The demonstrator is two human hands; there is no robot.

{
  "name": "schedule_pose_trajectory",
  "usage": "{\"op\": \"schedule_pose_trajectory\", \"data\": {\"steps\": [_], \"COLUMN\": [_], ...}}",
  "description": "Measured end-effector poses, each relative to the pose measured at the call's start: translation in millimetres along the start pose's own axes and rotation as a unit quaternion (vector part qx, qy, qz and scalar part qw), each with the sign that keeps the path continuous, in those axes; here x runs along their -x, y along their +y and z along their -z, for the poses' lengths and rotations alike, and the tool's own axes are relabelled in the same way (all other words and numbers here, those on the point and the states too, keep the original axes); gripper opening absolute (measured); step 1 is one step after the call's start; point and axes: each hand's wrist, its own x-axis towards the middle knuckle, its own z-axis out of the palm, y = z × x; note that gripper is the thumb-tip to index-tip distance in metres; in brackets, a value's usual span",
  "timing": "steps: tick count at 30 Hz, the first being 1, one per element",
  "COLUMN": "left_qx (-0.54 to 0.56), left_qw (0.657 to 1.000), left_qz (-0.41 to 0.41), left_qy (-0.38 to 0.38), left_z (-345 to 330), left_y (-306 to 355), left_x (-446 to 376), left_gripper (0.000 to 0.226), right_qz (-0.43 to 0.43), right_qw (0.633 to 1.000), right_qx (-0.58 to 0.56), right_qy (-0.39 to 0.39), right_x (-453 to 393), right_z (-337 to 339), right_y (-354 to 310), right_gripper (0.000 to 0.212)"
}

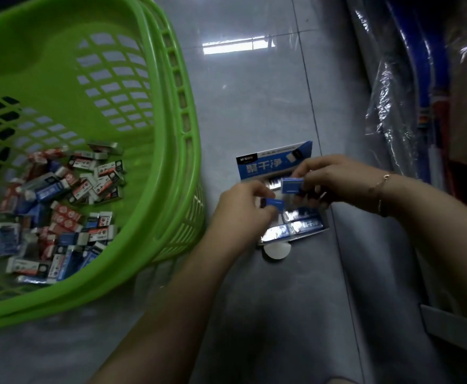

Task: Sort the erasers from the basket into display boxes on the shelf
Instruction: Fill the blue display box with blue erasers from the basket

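A green plastic basket [171, 112] stands on the floor at the left, holding several loose erasers [60, 206] in red, blue and white sleeves. To its right lies a blue-and-white display box [275, 162] with its lid flap up and blue erasers [304, 225] lined up inside. Both hands hover over the box. My left hand [240, 209] pinches a blue eraser [275, 204]. My right hand [335, 178] grips another blue eraser [292, 185] just above it. Part of the box interior is hidden by my hands.
The floor is shiny grey tile [254, 92]. Plastic-wrapped goods with blue tubes [409, 79] run along the right side. A round white tab [276, 252] sticks out at the box's near edge. A white carton corner [448, 328] shows at the lower right.
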Motion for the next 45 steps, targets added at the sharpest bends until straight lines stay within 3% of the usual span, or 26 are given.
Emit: {"op": "schedule_pose_trajectory", "data": {"steps": [2,4,6,10,14,18,20,23,32,36,40,42,45], "left_qx": [0.183,0.250,0.254,0.224,0.234,0.315,0.350,0.384,0.405,0.408,0.405,0.380,0.239], "left_qw": [0.981,0.965,0.965,0.974,0.971,0.941,0.924,0.906,0.900,0.898,0.901,0.913,0.956], "left_qz": [0.054,0.067,0.059,0.030,0.036,0.072,0.089,0.083,0.079,0.088,0.080,0.054,-0.024], "left_qy": [-0.020,-0.033,-0.036,-0.032,0.034,0.098,0.129,0.157,0.144,0.139,0.130,0.139,0.169], "left_z": [1,4,6,3,-1,-4,-5,-8,-20,-20,-22,-22,-22], "left_y": [5,6,5,4,-1,-13,-20,-26,-35,-39,-43,-46,-48], "left_x": [4,6,8,11,10,14,16,21,23,22,20,20,21], "left_gripper": [0.015,0.018,0.019,0.023,0.025,0.033,0.028,0.018,0.023,0.024,0.023,0.022,0.021], "right_qz": [-0.002,0.006,0.024,0.044,0.065,0.065,0.053,0.063,0.058,0.049,0.055,0.060,0.064], "right_qw": [0.995,0.993,0.999,0.992,0.996,0.991,0.992,0.968,0.953,0.965,0.950,0.937,0.932], "right_qx": [-0.096,-0.115,-0.047,0.112,0.020,-0.016,0.043,0.222,0.283,0.254,0.306,0.343,0.357], "right_qy": [-0.009,-0.005,0.004,-0.023,0.059,0.115,0.103,0.098,0.096,0.045,0.014,0.014,0.014], "right_x": [0,2,4,8,0,-9,-13,-18,-22,-19,-16,-17,-18], "right_z": [-4,-5,-5,-8,-18,-33,-43,-52,-62,-61,-54,-53,-53], "right_y": [0,0,0,-1,-3,1,6,12,21,20,14,11,8], "right_gripper": [0.011,0.008,0.007,0.029,0.013,0.021,0.021,0.017,0.011,0.011,0.024,0.025,0.018]}}
